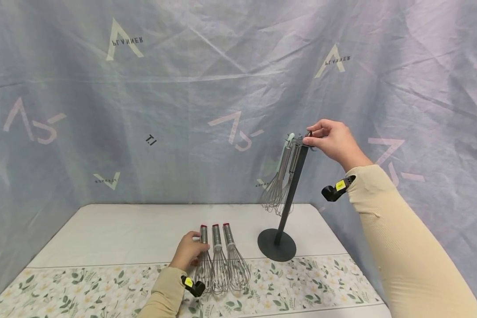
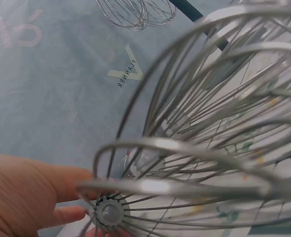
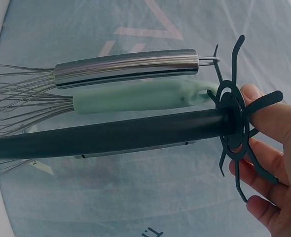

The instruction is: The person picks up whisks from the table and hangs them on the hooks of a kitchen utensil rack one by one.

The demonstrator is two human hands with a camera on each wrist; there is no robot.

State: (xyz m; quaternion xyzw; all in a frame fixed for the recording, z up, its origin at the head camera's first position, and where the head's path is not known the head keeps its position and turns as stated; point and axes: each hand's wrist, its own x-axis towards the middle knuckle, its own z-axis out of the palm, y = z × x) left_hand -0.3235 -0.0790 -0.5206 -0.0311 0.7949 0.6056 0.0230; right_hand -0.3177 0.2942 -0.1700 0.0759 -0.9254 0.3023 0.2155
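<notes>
Three wire whisks with red-tipped metal handles lie side by side on the table. My left hand (image 1: 187, 251) grips the leftmost whisk (image 1: 204, 235) by its handle; the middle whisk (image 1: 216, 234) and right whisk (image 1: 228, 234) lie just beside it. At the upper right, my right hand (image 1: 335, 140) pinches the hooked top (image 3: 240, 118) of a dark upright stand (image 1: 292, 194). From its hooks hang a whisk with a shiny metal handle (image 3: 128, 68) and one with a mint-green handle (image 3: 135, 96). Another handle (image 3: 135, 149) is mostly hidden behind the pole.
The stand's round base (image 1: 276, 251) sits on the right part of the white table (image 1: 135, 234). A floral cloth strip (image 1: 103, 289) runs along the front. Behind the table hangs a grey-blue curtain (image 1: 183, 110) with printed lettering.
</notes>
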